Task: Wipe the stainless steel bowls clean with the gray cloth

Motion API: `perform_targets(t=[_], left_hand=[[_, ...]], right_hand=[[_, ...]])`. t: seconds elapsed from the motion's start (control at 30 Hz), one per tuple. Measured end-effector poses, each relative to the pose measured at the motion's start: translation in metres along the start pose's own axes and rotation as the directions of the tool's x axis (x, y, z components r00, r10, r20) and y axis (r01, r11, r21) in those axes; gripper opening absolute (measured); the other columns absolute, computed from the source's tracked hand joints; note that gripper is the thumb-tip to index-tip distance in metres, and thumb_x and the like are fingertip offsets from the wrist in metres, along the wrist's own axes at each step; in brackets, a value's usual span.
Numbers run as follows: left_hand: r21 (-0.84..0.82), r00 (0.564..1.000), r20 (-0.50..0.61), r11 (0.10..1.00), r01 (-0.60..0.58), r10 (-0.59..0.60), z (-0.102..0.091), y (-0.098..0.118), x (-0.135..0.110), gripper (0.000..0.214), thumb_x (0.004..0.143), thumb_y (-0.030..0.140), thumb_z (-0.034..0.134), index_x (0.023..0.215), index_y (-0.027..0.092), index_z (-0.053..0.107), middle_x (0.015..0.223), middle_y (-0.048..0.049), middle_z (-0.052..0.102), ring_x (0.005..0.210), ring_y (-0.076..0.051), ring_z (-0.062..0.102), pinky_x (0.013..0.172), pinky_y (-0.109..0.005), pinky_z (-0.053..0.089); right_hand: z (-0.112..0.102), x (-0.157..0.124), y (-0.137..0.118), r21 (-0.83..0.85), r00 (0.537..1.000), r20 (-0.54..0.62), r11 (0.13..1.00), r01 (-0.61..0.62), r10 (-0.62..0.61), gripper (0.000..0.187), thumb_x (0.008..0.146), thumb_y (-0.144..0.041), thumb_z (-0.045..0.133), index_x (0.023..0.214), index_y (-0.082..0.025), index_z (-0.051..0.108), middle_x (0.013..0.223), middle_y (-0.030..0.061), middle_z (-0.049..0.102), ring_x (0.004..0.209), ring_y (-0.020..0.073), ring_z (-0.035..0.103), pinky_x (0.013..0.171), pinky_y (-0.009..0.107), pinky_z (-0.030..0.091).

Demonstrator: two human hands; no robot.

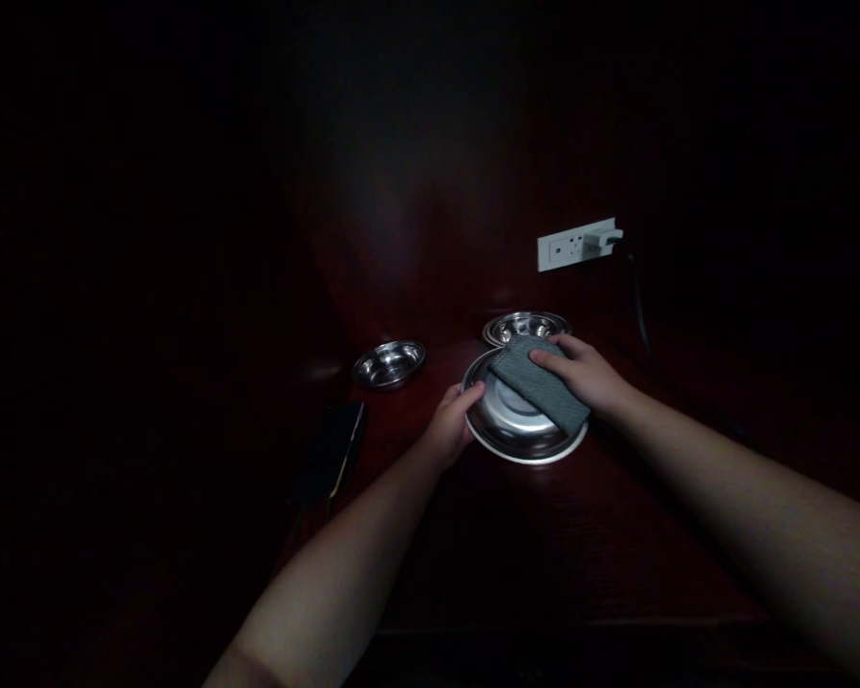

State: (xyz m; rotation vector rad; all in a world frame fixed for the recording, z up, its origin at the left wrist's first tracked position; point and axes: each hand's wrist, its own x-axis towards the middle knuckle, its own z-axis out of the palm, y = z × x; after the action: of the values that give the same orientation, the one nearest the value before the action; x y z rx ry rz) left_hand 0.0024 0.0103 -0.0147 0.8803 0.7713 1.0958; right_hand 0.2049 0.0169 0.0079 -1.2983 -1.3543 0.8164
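Our left hand (453, 425) grips a metal dish (505, 432) at nine o'clock; our right hand (580, 371), at two, holds grey cloth (534, 379) over it.

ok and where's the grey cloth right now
In the head view, just right of centre, the right hand holds the grey cloth across the metal dish gripped by the left hand, near the stacked bowls.
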Motion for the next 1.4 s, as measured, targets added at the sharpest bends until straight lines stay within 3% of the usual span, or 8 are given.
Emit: perform_targets(t=[0.1, 0.2, 0.33, 0.53, 1.4], left_hand=[[-0.045, 0.99, 0.111, 0.995, 0.088, -0.083, 0.0015, 0.0022, -0.0039, 0.031, 0.075, 0.031, 0.066, 0.1, 0.014, 0.06, 0.093, -0.0095, 0.068, 0.086, -0.019, 0.065, 0.082, -0.034, 0.051], [0.028, 0.989, 0.122, 0.996, 0.08, -0.083, 0.002, 0.0004, -0.0081, 0.034, 0.074, 0.03, 0.066, 0.104, 0.016, 0.058, 0.094, -0.0082, 0.069, 0.083, -0.019, 0.066, 0.076, -0.035, 0.054], [0.084, 0.991, 0.132, 0.996, 0.01, -0.021, 0.0026, -0.0026, -0.0105, 0.041, 0.072, 0.027, 0.068, 0.11, 0.019, 0.055, 0.103, -0.0079, 0.067, 0.087, -0.02, 0.066, 0.076, -0.036, 0.055], [0.098, 0.998, 0.06, 0.994, -0.038, 0.032, 0.0019, 0.0018, -0.0085, 0.053, 0.069, 0.029, 0.071, 0.117, 0.021, 0.051, 0.114, -0.0091, 0.063, 0.094, -0.024, 0.065, 0.075, -0.038, 0.055], [0.101, 0.998, 0.012, 0.993, -0.056, 0.055, 0.0034, 0.0023, -0.0063, 0.05, 0.068, 0.031, 0.07, 0.113, 0.019, 0.053, 0.109, -0.0081, 0.064, 0.095, -0.023, 0.063, 0.079, -0.037, 0.052]], right_hand=[[-0.0009, 0.0024, 0.0016, 0.043, 0.99, -0.139, 0.999, -0.006, 0.012, 0.042, 0.064, -0.054, 0.069, 0.089, -0.021, 0.061, 0.079, 0.0019, 0.062, 0.07, 0.0189, 0.057, 0.058, 0.03, 0.042], [-0.0016, 0.0036, 0.0027, 0.112, 0.979, -0.202, 0.994, -0.003, 0.026, 0.043, 0.062, -0.055, 0.07, 0.085, -0.021, 0.06, 0.077, 0.0014, 0.061, 0.068, 0.0189, 0.056, 0.056, 0.03, 0.042], [-0.0012, 0.0027, 0.0044, 0.056, 0.979, -0.2, 0.997, 0.051, -0.039, 0.041, 0.064, -0.056, 0.068, 0.086, -0.022, 0.059, 0.078, 0.0013, 0.061, 0.07, 0.0197, 0.057, 0.06, 0.031, 0.043], [0.0014, -0.0013, 0.0037, -0.031, 0.98, -0.17, 0.994, 0.1, -0.104, 0.042, 0.069, -0.056, 0.065, 0.093, -0.023, 0.058, 0.09, 0.0042, 0.064, 0.081, 0.0232, 0.059, 0.07, 0.035, 0.045], [0.0006, -0.0031, 0.0006, -0.009, 0.991, -0.115, 0.997, 0.07, -0.071, 0.04, 0.07, -0.053, 0.065, 0.095, -0.022, 0.059, 0.088, 0.004, 0.064, 0.081, 0.0231, 0.06, 0.071, 0.035, 0.046]])
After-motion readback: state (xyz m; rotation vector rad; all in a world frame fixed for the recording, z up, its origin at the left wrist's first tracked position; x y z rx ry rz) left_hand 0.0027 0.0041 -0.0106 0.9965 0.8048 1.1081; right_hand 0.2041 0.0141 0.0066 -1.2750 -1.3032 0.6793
